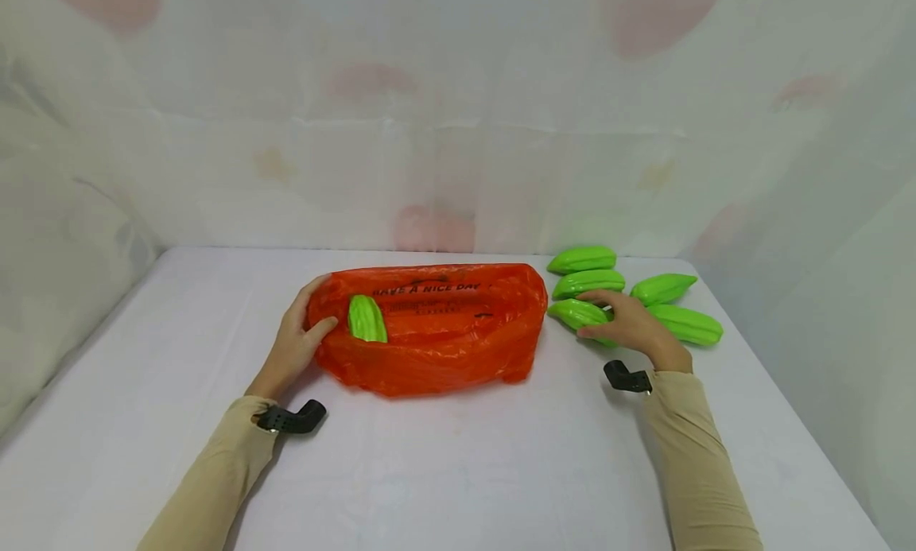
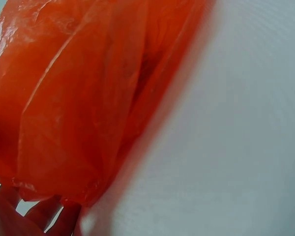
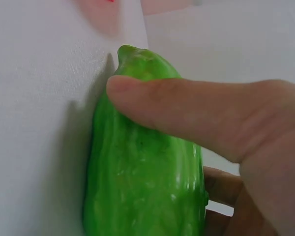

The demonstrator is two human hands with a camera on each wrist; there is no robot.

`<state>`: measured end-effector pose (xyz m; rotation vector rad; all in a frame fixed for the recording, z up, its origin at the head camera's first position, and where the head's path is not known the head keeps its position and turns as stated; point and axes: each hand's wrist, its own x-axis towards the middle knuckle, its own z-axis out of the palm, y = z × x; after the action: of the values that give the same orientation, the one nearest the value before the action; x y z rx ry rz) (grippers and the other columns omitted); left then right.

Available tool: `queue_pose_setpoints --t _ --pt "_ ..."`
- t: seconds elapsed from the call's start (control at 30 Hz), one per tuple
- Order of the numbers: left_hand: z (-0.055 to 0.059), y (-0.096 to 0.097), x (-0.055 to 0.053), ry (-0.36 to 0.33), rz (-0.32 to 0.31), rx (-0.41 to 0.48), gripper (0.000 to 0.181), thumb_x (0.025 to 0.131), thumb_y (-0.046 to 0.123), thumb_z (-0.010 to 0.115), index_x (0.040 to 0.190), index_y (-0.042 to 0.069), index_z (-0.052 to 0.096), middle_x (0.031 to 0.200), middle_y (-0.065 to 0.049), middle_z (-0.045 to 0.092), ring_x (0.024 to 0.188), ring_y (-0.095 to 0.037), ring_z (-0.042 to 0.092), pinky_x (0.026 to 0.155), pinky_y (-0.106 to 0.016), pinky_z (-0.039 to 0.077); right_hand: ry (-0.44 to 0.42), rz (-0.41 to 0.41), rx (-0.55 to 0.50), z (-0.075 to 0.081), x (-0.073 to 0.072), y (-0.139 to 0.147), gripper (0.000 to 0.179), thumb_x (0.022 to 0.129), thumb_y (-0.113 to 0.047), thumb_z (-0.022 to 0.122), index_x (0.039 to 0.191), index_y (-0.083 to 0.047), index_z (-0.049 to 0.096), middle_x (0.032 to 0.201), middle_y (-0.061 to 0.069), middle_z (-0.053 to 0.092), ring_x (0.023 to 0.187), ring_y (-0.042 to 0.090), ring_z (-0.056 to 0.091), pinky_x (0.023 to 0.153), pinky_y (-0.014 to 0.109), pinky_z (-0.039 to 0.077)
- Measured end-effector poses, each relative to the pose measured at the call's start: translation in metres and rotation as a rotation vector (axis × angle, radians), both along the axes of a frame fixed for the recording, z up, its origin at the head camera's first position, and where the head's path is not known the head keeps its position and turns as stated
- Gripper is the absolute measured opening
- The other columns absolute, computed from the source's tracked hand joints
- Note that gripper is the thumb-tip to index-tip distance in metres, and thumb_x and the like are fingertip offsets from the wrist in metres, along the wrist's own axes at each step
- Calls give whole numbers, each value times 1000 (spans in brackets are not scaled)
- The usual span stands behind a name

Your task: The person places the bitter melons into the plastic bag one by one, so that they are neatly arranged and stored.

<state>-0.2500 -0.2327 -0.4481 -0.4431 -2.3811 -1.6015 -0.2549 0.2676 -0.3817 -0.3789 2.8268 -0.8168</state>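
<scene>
A red plastic bag (image 1: 429, 372) with black print lies on the table with its mouth spread open. One green bitter gourd (image 1: 367, 319) shows inside it, at the left. My left hand (image 1: 295, 338) grips the bag's left edge, thumb over the rim and fingers outside; in the left wrist view, bag film (image 2: 69, 123) hides part of those fingers. To the bag's right, my right hand (image 1: 630, 324) holds the nearest bitter gourd (image 1: 576, 312) between thumb and fingers. The right wrist view shows the thumb (image 3: 172, 103) across that ribbed gourd, close beside the white cloth.
Two more gourds (image 1: 589, 282) lie just behind the right hand, and another two (image 1: 685, 324) to its right. A white cloth covers the table (image 1: 458, 471). Pale patterned sheets (image 1: 458, 169) stand behind it and along both sides.
</scene>
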Motion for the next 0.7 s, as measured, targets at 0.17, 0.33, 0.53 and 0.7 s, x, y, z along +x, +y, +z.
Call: queue_pose_setpoints --t 0.17,0.33,0.53,0.7 --pt "2 0 1 -20 -2 -9 65 93 -6 52 153 11 34 150 -18 42 134 -33 40 101 -4 27 -10 2 -3 1 1 -1 64 85 -24 77 139 -2 51 135 29 56 125 46 51 103 61 40" --pt "2 -1 2 -20 -5 -7 65 93 -6 51 153 11 34 151 -18 42 134 -33 40 101 -4 28 -16 -5 2 0 1 -2 64 85 -23 77 140 -3 51 136 29 55 126 46 50 104 61 40" --pt "3 1 2 -34 -11 -4 65 94 -5 51 154 13 33 151 -17 42 134 -32 40 101 -5 29 -2 0 14 0 1 -2 64 85 -24 76 140 -3 50 136 30 55 125 47 50 103 62 41" --pt "4 1 1 -46 -12 -11 64 95 -4 51 154 13 32 152 -17 41 136 -32 39 102 -5 28 1 2 24 0 0 0 65 85 -23 76 141 -3 50 138 31 53 127 49 49 103 63 40"
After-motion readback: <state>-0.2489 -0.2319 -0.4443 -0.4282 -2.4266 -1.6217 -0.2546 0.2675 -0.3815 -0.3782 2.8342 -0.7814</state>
